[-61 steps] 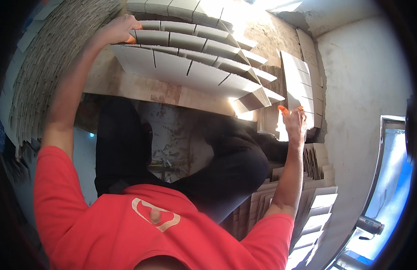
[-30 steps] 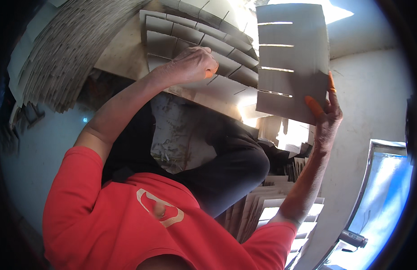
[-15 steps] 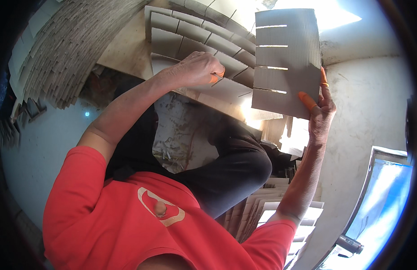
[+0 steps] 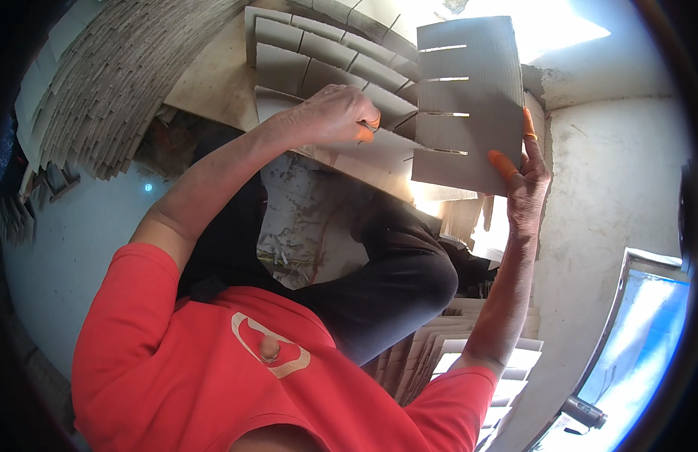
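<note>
My right hand (image 4: 528, 181) grips a slotted cardboard sheet (image 4: 473, 102) by its right and lower edge, thumb on the near face. The sheet stands upright, with several open slots on its left side. Its left edge is against or very near the right ends of several upright cardboard strips (image 4: 334, 53), which stand in rows with slots along them. Over the nearest strips my left hand (image 4: 335, 113) is closed, knuckles up; whatever its fingers pinch is hidden. Orange finger covers show on both hands.
A large bank of stacked cardboard pieces (image 4: 131, 75) rises at the far left, beside the wooden work board (image 4: 210, 87). More cardboard pieces (image 4: 432, 339) are stacked by my right thigh. A pale wall (image 4: 590, 173) bounds the right side, with scraps on the floor (image 4: 289, 241).
My right hand has shifted left with the cardboard sheet, bringing its slotted edge closer to the strips. My left hand stays closed in almost the same place.
</note>
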Demonstrator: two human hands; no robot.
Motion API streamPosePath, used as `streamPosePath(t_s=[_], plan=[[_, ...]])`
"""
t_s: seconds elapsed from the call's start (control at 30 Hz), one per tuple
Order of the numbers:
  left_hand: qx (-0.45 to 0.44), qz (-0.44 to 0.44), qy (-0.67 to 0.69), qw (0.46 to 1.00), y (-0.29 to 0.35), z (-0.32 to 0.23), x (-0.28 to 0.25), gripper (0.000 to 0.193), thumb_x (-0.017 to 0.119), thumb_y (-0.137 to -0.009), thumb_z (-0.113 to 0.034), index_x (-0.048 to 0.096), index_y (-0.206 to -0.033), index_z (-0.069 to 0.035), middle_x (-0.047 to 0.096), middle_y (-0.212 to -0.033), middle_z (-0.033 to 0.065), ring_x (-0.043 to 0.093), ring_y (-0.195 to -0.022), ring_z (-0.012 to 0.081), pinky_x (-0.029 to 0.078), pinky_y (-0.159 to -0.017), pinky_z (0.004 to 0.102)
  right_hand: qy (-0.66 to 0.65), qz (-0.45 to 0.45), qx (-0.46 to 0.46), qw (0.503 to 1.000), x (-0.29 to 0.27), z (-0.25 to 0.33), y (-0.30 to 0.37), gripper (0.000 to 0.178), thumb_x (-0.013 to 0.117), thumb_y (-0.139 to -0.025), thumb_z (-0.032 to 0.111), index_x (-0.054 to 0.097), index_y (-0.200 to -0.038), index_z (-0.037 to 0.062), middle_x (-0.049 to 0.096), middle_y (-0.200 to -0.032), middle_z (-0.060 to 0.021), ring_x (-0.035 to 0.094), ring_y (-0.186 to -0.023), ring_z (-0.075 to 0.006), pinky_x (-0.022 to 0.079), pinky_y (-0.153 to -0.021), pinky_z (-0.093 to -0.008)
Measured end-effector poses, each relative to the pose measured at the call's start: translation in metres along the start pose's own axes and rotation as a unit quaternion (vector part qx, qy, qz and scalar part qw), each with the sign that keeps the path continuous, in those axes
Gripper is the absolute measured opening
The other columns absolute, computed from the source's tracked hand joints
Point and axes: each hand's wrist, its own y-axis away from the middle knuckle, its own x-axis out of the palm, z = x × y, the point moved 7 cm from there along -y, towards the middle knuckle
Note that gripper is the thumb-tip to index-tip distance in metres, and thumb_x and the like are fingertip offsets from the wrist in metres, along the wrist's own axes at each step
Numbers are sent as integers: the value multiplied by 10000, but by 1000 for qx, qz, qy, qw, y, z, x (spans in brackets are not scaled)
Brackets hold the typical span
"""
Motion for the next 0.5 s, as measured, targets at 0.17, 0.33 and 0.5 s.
streamPosePath(t_s=[0.17, 0.33, 0.5], plan=[[32, -78, -37, 996, -6, 8, -10, 179, 706, -769, -152, 685, -888, -20, 645, -764, 137, 628, -805, 312, 474, -666, 421, -13, 2, 15, 1000, -2, -1, -2, 719, 638, -816, -58, 374, -1462, 116, 700, -1045, -72, 622, -917, -87, 520, -809, -249], [79, -196, -232, 949, -17, 11, -33, 175, 707, -757, -72, 677, -921, -17, 657, -793, 130, 634, -865, 306, 491, -685, 427, -6, 10, 6, 1000, 1, -5, -2, 746, 632, -803, -89, 370, -1465, 132, 680, -1111, -80, 612, -981, -103, 508, -869, -264], [-2, -75, -205, 976, -28, 24, -22, 159, 692, -768, -71, 676, -914, -11, 649, -804, 188, 639, -828, 336, 497, -714, 449, 5, 23, 33, 999, 10, -3, -3, 769, 630, -791, -103, 368, -1468, 149, 657, -1167, -78, 601, -1017, -106, 497, -903, -271]])
